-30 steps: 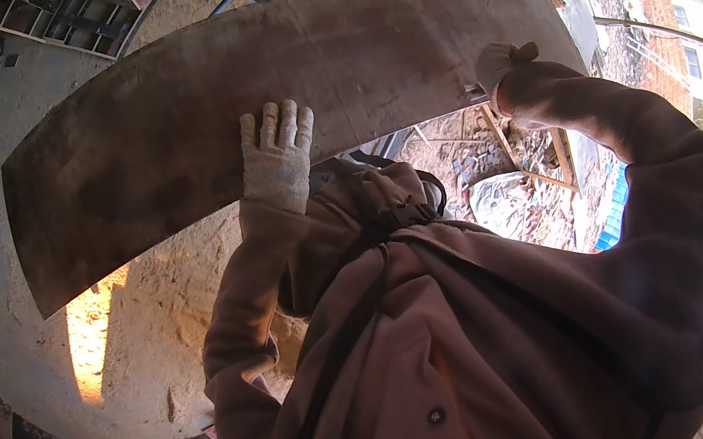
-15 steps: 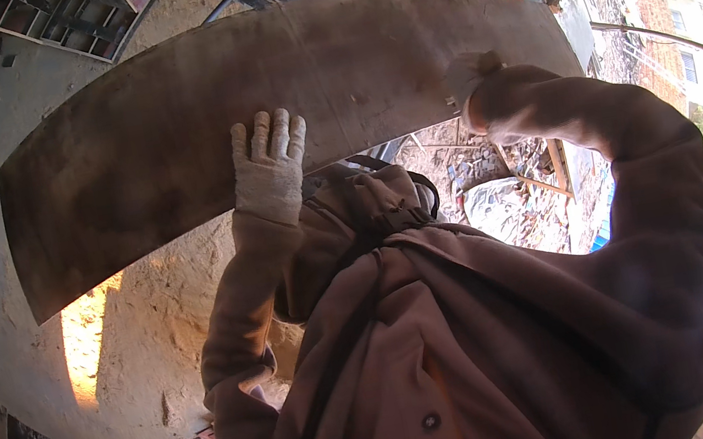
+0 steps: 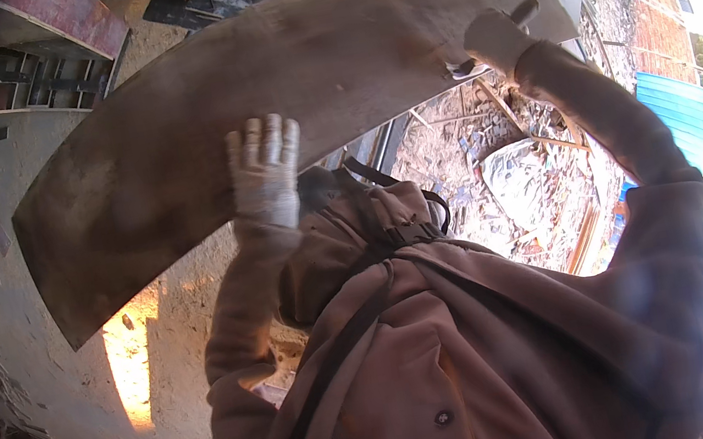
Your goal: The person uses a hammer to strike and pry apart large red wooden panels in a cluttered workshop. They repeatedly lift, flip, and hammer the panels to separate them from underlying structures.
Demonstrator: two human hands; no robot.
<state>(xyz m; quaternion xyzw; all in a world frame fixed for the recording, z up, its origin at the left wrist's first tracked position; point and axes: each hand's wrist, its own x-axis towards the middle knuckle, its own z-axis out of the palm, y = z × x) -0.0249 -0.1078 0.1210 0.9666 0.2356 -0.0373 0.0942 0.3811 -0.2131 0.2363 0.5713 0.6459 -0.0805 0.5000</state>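
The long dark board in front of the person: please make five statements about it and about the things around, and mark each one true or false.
1. The left hand lies on the long dark board with its fingers extended. True.
2. The right hand is closed around a dark-handled hand tool. True.
3. Both hands are bare. False: both wear pale gloves.
4. The blue corrugated sheet is at the left side of the picture. False: it is at the right side.
5. A bright sunlit patch shows on the ground, to the left of the left forearm. True.
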